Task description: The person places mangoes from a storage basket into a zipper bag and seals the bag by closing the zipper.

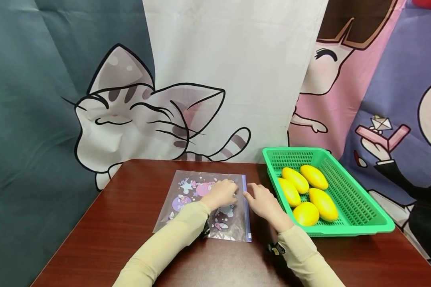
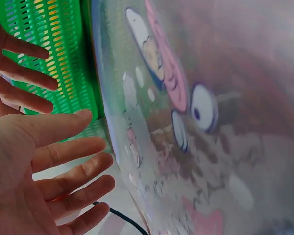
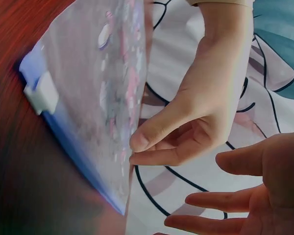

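Observation:
A clear zip bag (image 1: 197,207) printed with cartoon figures lies flat on the table, its blue zip strip (image 1: 246,207) toward the right. A white slider (image 3: 43,93) sits at the strip's near end. My left hand (image 1: 220,195) is over the bag's right half, a little left of the zip; the left wrist view shows its fingers (image 2: 83,169) loosely extended with nothing between them. Just right of the zip strip hovers my right hand (image 1: 265,203), fingers spread and holding nothing. In the right wrist view the left thumb and index fingertip overlap the bag's edge.
To the right stands a green perforated basket (image 1: 366,228) with several yellow mangoes (image 1: 323,204) in its left part, close beside my right forearm. A cartoon-printed cloth (image 1: 215,48) hangs behind the brown table (image 1: 104,223).

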### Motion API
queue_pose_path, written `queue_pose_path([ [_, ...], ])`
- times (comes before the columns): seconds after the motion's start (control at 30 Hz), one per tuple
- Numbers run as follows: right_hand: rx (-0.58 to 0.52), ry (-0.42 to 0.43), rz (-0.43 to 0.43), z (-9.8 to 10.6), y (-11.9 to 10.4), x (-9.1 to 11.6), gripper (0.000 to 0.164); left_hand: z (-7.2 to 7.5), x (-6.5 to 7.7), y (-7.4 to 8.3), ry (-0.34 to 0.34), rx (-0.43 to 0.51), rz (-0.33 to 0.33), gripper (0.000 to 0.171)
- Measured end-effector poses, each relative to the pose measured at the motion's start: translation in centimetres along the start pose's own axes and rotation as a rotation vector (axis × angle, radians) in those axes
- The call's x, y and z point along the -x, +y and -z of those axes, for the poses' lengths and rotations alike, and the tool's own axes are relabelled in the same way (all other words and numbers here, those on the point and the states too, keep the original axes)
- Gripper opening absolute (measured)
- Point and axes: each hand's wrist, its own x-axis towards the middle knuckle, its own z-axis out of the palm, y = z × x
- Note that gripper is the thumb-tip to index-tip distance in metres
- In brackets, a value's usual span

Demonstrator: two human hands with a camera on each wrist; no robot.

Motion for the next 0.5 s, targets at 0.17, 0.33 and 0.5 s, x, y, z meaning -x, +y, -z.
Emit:
queue_pose_path([
  [0.17, 0.016, -0.019, -0.052, -0.4, 0.1, -0.4, 0.044, 0.3, -0.4, 1.1, -0.024, 0.023, 0.066, 0.014],
  [0.33, 0.025, -0.048, -0.108, -0.7, 0.2, -0.4, 0.043, 0.0, -0.9, 2.0, -0.036, 0.041, 0.092, 0.017],
  [0.5, 0.034, -0.057, -0.147, -0.8, 0.2, -0.4, 0.041, -0.3, -1.3, 2.9, -0.101, 0.014, 0.11, 0.02],
])
